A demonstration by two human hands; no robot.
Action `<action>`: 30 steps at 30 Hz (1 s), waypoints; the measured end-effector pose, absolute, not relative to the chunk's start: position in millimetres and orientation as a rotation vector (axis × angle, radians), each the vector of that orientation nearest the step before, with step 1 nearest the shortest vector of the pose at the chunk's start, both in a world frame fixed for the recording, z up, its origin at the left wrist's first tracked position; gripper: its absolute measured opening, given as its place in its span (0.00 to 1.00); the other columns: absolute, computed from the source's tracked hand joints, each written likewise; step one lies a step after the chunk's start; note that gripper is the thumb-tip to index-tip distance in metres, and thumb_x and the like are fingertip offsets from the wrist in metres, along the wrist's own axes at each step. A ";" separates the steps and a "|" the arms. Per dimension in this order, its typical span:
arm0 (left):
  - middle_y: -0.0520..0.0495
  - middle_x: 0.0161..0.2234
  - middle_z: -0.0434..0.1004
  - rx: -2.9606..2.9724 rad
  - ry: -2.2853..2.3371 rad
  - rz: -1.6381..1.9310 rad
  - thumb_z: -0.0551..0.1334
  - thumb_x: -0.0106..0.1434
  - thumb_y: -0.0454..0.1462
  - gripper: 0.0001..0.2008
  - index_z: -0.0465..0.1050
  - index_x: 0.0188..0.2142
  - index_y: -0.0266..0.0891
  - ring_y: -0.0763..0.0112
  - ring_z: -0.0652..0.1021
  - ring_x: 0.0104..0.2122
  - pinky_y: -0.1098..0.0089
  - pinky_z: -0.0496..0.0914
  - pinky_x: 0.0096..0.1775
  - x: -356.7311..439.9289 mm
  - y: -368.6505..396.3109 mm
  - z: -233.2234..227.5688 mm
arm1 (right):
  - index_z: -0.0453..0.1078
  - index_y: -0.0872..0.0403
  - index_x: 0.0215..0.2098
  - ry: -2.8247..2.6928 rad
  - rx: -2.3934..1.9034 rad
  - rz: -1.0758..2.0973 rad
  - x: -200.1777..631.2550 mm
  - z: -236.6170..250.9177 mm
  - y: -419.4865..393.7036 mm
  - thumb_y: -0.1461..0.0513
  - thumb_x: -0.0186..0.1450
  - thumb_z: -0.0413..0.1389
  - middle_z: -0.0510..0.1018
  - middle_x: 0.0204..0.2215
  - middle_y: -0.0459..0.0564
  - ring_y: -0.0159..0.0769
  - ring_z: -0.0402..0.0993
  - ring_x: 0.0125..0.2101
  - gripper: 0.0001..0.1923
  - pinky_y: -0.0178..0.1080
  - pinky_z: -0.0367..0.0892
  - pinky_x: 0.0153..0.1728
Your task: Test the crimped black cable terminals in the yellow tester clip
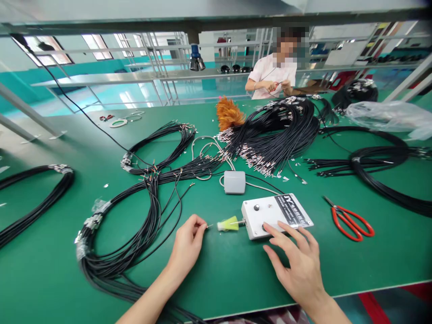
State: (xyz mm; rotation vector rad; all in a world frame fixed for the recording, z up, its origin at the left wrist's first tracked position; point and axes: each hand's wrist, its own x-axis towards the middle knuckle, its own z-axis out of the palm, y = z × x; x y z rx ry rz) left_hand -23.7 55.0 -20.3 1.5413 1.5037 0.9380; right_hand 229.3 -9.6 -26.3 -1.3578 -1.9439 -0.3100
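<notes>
My left hand (189, 240) is closed in a pinch on a thin wire (209, 226), whose short bare tip pokes out past the fingertips; the rest of it is hidden by the hand. The tip points at a yellow-green cone (230, 223) on the shaft of a white control box (266, 211) with knobs and a dark label. My right hand (297, 265) has its fingers spread, with fingertips on the front edge of the box near a black knob. To the left of my left hand lies a coiled bundle of black cables (101, 258) with stripped ends.
Red-handled scissors (353, 222) lie right of the box, and a grey adapter (234, 182) sits behind it. More black cable bundles (280, 130) and orange-brown strands (229, 114) cover the back. A co-worker (275, 74) works across the green table (216, 288).
</notes>
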 end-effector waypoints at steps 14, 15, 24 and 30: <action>0.39 0.32 0.72 1.551 2.283 1.144 0.57 0.55 0.35 0.05 0.59 0.27 0.43 0.44 0.73 0.43 0.51 0.67 0.43 -146.1 166.4 29.5 | 0.70 0.53 0.45 -2.042 -1.179 -0.102 217.5 -42.8 -31.5 0.67 0.66 0.54 0.80 0.49 0.53 0.40 0.73 0.51 0.10 0.43 0.68 0.49; 0.38 0.34 0.72 1.621 2.250 1.104 0.58 0.56 0.36 0.04 0.61 0.28 0.42 0.44 0.72 0.45 0.51 0.67 0.44 -140.1 153.3 29.2 | 0.70 0.53 0.45 -2.040 -1.181 -0.082 217.3 -43.2 -31.7 0.67 0.66 0.54 0.79 0.49 0.53 0.40 0.73 0.52 0.10 0.43 0.69 0.48; 0.50 0.32 0.74 2.123 0.837 0.002 0.62 0.55 0.28 0.08 0.71 0.30 0.43 0.65 0.72 0.34 0.68 0.65 0.41 -61.6 -34.3 0.5 | 0.69 0.52 0.47 -2.081 -1.259 0.176 216.2 -45.7 -37.6 0.68 0.67 0.54 0.78 0.50 0.54 0.42 0.73 0.52 0.11 0.47 0.72 0.50; 0.50 0.30 0.75 1.537 1.058 0.242 0.64 0.55 0.30 0.05 0.77 0.27 0.40 0.68 0.74 0.32 0.71 0.66 0.37 -65.3 -9.5 5.5 | 0.70 0.51 0.46 -2.026 -1.276 0.260 214.0 -41.8 -37.2 0.67 0.67 0.53 0.79 0.49 0.53 0.41 0.75 0.50 0.11 0.47 0.73 0.50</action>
